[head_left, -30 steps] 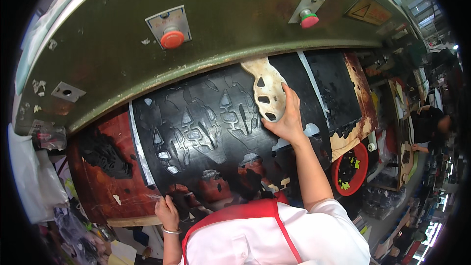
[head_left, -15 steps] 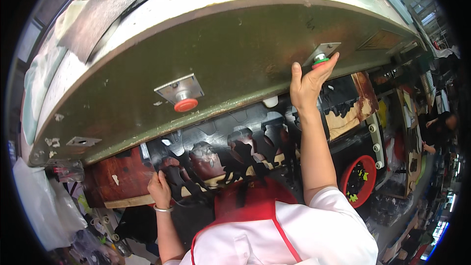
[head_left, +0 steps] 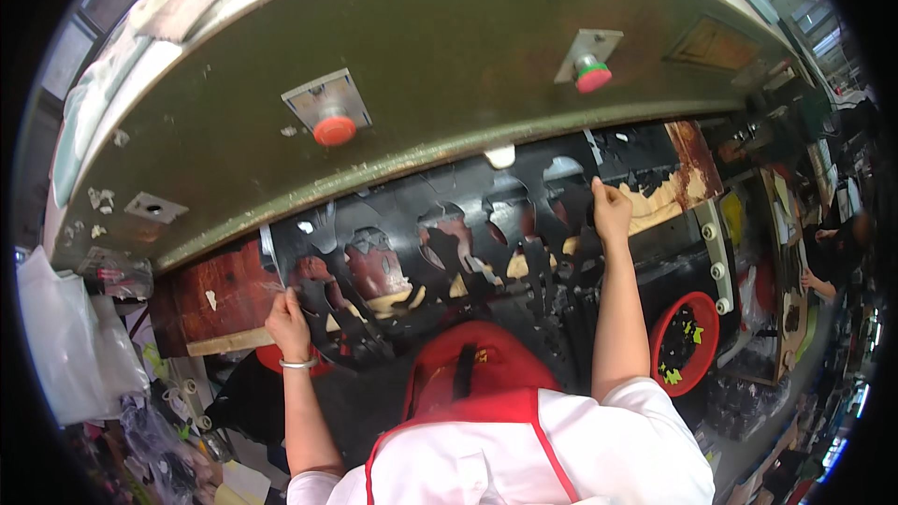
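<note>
A black sheet (head_left: 421, 194) full of cut-out holes spans the space between my two hands, its lower edge hanging in ragged strips. My left hand (head_left: 288, 325), with a bangle at the wrist, pinches the sheet at its left edge. At the opposite edge, the thumb and fingers of my right hand (head_left: 613, 212) are closed on the sheet. Through the holes shows a worn red-brown board (head_left: 229, 285). Above the sheet runs the green front of a machine (head_left: 449, 75), carrying a red push button (head_left: 334, 131) and another, green-ringed button (head_left: 592, 78).
To the right, a red basin (head_left: 713, 341) holds black and yellow-green scraps. Clear plastic bags (head_left: 61, 337) hang at the left. A white roller rail (head_left: 716, 257) stands beside the board's right end. Farther right, another person (head_left: 832, 252) is at work.
My right hand has left the green-ringed button, come down and taken the sheet's right edge. My left hand has shifted slightly left and up. The view has tilted somewhat.
</note>
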The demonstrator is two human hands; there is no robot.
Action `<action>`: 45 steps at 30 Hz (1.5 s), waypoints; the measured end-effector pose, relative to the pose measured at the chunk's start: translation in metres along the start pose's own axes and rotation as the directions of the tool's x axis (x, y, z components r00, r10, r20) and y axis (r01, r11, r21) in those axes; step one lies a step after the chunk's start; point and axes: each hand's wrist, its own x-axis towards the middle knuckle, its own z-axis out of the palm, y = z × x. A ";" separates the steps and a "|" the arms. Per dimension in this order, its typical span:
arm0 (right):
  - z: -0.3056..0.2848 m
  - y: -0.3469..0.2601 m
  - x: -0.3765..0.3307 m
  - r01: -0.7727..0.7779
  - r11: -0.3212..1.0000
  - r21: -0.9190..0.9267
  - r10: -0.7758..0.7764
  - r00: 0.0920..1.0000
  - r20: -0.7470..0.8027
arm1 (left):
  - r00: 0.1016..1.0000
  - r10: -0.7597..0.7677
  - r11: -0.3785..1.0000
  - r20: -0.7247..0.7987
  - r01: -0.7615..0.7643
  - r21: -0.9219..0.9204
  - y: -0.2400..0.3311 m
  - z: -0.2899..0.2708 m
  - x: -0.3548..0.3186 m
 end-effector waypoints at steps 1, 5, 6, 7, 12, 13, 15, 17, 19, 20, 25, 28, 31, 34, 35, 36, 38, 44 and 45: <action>-0.002 0.002 -0.002 0.036 0.994 -0.104 -0.036 0.999 -0.006 | 1.000 -0.016 1.000 -0.014 0.015 -0.014 -0.001 0.001 -0.004; -0.033 -0.009 -0.043 0.163 0.979 -0.124 -0.168 0.985 -0.030 | 0.993 -0.113 0.970 0.032 0.117 -0.214 -0.003 -0.010 -0.034; -0.043 -0.015 -0.056 0.133 0.980 -0.151 -0.141 0.989 -0.046 | 0.989 -0.132 0.930 0.067 0.147 -0.337 -0.002 -0.014 -0.042; -0.051 -0.022 -0.066 0.026 0.995 -0.099 -0.033 0.997 -0.073 | 0.989 -0.121 0.952 0.081 0.139 -0.273 -0.001 -0.022 -0.053; -0.043 -0.064 -0.076 0.348 0.869 -0.351 -0.375 0.927 -0.008 | 0.982 -0.150 0.977 0.111 0.165 -0.134 0.005 -0.049 -0.092; -0.030 -0.072 -0.079 0.425 0.846 -0.322 -0.398 0.905 0.148 | 0.977 -0.155 0.973 0.147 0.176 -0.147 0.005 -0.052 -0.096; 0.000 -0.084 -0.096 0.513 0.813 -0.274 -0.391 0.831 0.396 | 0.904 -0.329 0.937 0.273 0.348 -0.024 0.004 -0.058 -0.104; 0.018 -0.091 -0.114 0.615 0.719 -0.324 -0.458 0.770 0.444 | 0.884 -0.365 0.929 0.293 0.367 0.051 0.005 -0.062 -0.115; 0.014 -0.092 -0.133 0.540 0.805 -0.247 -0.441 0.822 0.360 | 0.936 -0.282 0.959 0.212 0.272 0.077 0.007 -0.064 -0.135; 0.006 -0.092 -0.140 0.483 0.847 -0.224 -0.399 0.854 0.332 | 0.945 -0.254 0.966 0.205 0.239 0.095 0.009 -0.064 -0.148; -0.052 -0.089 -0.147 0.034 0.978 0.205 -0.121 0.896 0.427 | 0.944 -0.265 0.954 0.199 0.287 -0.091 0.000 -0.086 -0.196; -0.094 -0.083 -0.122 -0.535 0.572 0.622 0.163 0.817 0.553 | 0.983 0.026 0.981 0.181 -0.060 0.186 -0.014 -0.100 -0.207; -0.127 -0.068 -0.123 -0.163 0.821 0.548 -0.018 0.951 0.309 | 0.973 0.042 0.986 0.229 -0.077 0.149 -0.024 -0.103 -0.214; -0.172 -0.048 -0.125 -0.181 0.805 0.565 0.105 0.981 0.165 | 0.974 0.035 0.993 0.223 -0.058 0.099 -0.032 -0.100 -0.219; -0.183 -0.038 -0.125 -0.168 0.753 0.636 0.124 0.986 0.114 | 0.976 0.034 0.993 0.216 -0.058 0.107 -0.034 -0.099 -0.219; -0.195 -0.029 -0.126 -0.264 0.519 0.813 0.005 0.952 0.306 | 0.976 0.040 0.992 0.212 -0.064 0.108 -0.035 -0.097 -0.220; -0.208 -0.007 -0.142 -0.464 -0.082 0.882 0.198 0.860 0.471 | 0.977 0.041 0.994 0.211 -0.062 0.094 -0.036 -0.096 -0.219; -0.199 0.014 -0.154 -0.350 -0.393 0.850 0.245 0.852 0.463 | 0.967 -0.063 0.998 0.246 0.056 0.036 -0.029 -0.098 -0.216; -0.193 0.009 -0.154 -0.362 -0.219 0.906 0.316 0.852 0.417 | 0.972 -0.033 0.998 0.234 0.021 0.052 -0.027 -0.098 -0.215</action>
